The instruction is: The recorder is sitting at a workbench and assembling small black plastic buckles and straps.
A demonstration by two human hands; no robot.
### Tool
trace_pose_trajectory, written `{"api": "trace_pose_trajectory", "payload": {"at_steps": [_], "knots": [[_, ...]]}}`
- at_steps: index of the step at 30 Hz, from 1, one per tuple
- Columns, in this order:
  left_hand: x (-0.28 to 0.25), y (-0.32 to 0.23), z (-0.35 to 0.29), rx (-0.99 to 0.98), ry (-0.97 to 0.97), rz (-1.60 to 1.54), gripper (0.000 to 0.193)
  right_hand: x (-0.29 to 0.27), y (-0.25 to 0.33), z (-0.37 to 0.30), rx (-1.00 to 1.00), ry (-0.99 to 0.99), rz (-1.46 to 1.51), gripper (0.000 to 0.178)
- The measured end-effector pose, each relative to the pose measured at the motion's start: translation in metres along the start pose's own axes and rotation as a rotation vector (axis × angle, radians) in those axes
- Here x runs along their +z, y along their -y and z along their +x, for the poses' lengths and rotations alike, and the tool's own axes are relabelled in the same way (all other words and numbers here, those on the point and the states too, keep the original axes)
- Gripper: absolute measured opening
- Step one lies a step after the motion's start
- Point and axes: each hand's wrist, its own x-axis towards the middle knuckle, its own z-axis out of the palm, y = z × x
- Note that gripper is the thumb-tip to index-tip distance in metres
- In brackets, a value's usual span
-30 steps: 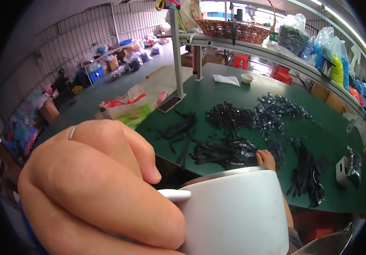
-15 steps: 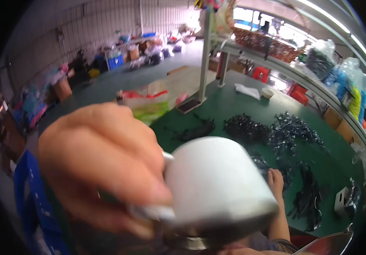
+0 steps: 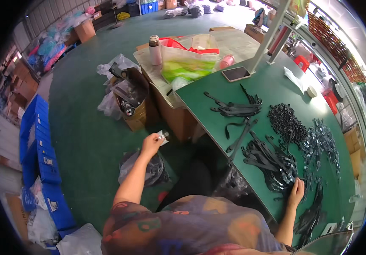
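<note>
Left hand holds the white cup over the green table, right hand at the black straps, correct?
Not over the green table: in the head view, the left hand holds the white cup above the floor, right hand at the black straps.

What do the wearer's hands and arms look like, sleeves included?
Left hand and right hand: ungloved; forearms bare, no watch visible. Dark short-sleeved top with orange, green, blue and red patches. Rings: too small to tell.

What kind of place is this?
Probably a workshop or small factory: a green worktable holds heaps of small black parts and black straps, and big blue bins stand along the left.
</note>
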Motion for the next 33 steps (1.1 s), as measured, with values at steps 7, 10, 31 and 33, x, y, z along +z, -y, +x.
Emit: {"api": "trace_pose_trajectory", "payload": {"at_steps": [7,10,31,33], "knots": [[-0.077,-0.072,0.148,0.474,-0.508,0.217,0.019,0.002,-0.015,-0.004,0.001,-0.038,-0.056,0.020],[-0.130,-0.125,0.224,0.658,-0.700,0.454,0.023,0.006,-0.018,0.001,-0.005,-0.041,-0.047,0.020],[-0.146,-0.179,0.408,0.756,-0.491,1.059,0.029,0.011,-0.026,0.011,0.142,-0.097,-0.059,0.017],[-0.154,-0.172,0.379,0.714,-0.497,0.935,0.031,0.012,-0.026,0.014,0.120,-0.084,-0.042,0.017]]}}
